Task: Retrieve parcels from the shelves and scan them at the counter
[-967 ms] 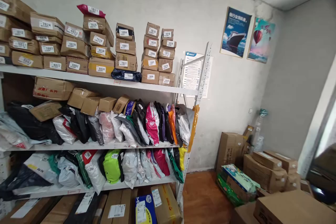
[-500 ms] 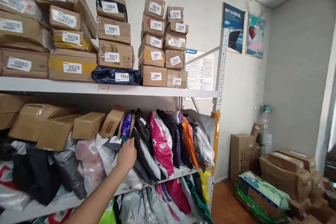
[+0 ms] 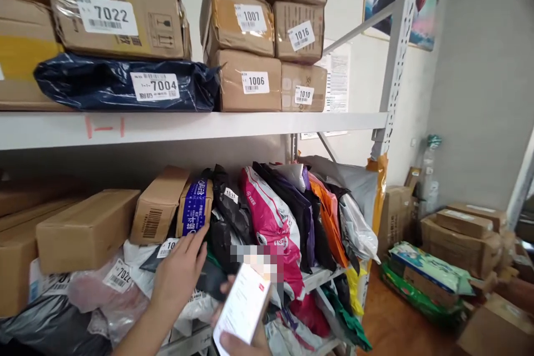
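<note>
My left hand (image 3: pixel 177 275) reaches into the middle shelf, fingers spread and pressed on a dark grey mailer bag (image 3: pixel 208 281) among standing parcels, beside a white label (image 3: pixel 167 247). My right hand (image 3: pixel 240 339) shows at the bottom edge, fingers wrapped round a white phone (image 3: pixel 244 306) held upright in front of the bags. A pink mailer bag (image 3: pixel 271 222) and black bags (image 3: pixel 233 211) stand just right of my left hand. A small box with blue tape (image 3: pixel 194 207) leans above my fingers.
The upper shelf (image 3: pixel 187 125) carries numbered cardboard boxes (image 3: pixel 250 80) and a dark blue bag marked 7004 (image 3: pixel 125 83). Brown boxes (image 3: pixel 85 228) lie on the middle shelf at left. Cartons (image 3: pixel 461 233) and a green package (image 3: pixel 429 275) sit on the wooden floor at right.
The view has closed in on the shelves. My left hand stays on the bags in the middle shelf, and my right hand has come up with the white phone.
</note>
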